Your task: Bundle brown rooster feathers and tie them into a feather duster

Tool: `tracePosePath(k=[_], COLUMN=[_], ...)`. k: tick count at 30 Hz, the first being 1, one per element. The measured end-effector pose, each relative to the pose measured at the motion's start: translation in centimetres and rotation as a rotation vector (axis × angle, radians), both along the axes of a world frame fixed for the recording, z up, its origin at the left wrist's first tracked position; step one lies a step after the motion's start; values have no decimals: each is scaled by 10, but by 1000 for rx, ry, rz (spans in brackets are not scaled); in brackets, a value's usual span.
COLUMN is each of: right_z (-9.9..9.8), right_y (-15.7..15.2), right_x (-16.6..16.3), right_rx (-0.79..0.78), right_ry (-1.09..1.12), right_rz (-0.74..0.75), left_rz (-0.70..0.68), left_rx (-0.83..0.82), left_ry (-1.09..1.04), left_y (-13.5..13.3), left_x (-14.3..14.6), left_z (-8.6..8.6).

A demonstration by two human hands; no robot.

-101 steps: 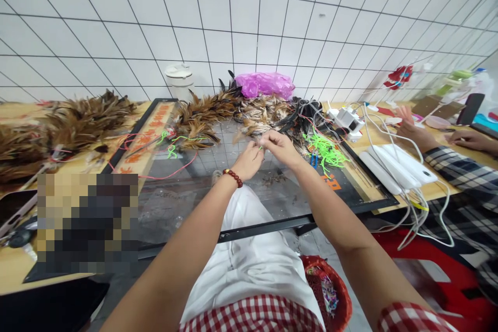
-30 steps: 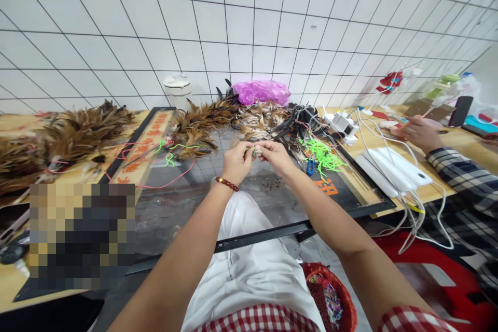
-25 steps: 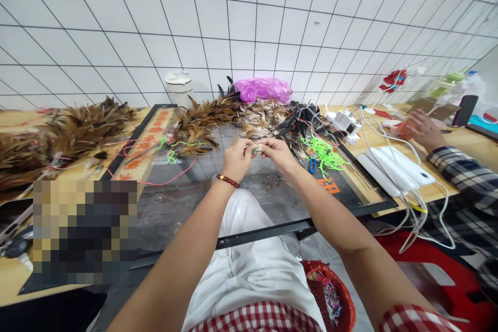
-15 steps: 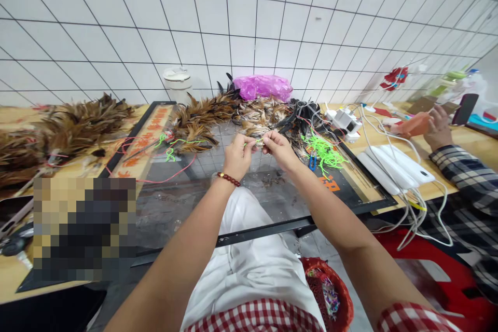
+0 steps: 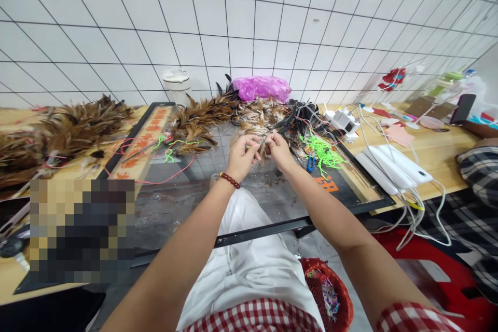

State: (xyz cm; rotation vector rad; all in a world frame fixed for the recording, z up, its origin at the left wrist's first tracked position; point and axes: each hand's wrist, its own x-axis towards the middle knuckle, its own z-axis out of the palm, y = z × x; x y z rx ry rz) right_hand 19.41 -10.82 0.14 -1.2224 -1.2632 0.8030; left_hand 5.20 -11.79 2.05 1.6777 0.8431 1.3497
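My left hand [image 5: 243, 154], with a beaded bracelet [image 5: 229, 180] at the wrist, has its thumb and fingers pinched together over the glass tabletop [image 5: 187, 210]. Close beside it, my right hand [image 5: 277, 149] is also closed in a pinch. What the fingertips hold is too small and blurred to make out. Just behind both hands lies a heap of pale brown feathers [image 5: 259, 116], with black feathers [image 5: 305, 112] on its right. A bundle of bright green cords [image 5: 322, 153] rests to the right of my right hand, near a small blue tool [image 5: 310, 162].
Brown feather strips [image 5: 206, 114] lie at the back left, beside a white lidded cup [image 5: 177, 85]. Behind the heap sits a pink plastic bag [image 5: 261, 88]. White power banks [image 5: 395, 166] with cables are on the right. Below hangs a red basket [image 5: 346, 295]. A co-worker's plaid sleeve [image 5: 480, 168] shows far right.
My hands have come slightly apart, and the green cord seen between my fingertips no longer shows clearly. The co-worker's hand has pulled back to the right, away from the orange-pink piece.
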Motion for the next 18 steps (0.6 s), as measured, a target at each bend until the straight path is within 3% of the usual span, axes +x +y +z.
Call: tracePosePath(k=[4, 8, 11, 14, 18], right_z=[-2, 0, 3, 8, 18], right_y=[1, 5, 5, 0, -13], right_x=[0, 5, 11, 11, 2], right_rx=[133, 157, 128, 158, 354], right_ry=[-259, -232, -136, -91, -287], right_rz=[-110, -250, -210, -135, -37], left_rz=[-55, -105, -195, -335, -457], left_rx=[-345, -390, -473, -699, -925], left_ry=[-303, -253, -153, -148, -236], left_y=[4, -3, -11, -13, -7], left_x=[3, 6, 9, 8, 4], left_z=[-1, 3, 5, 5, 4])
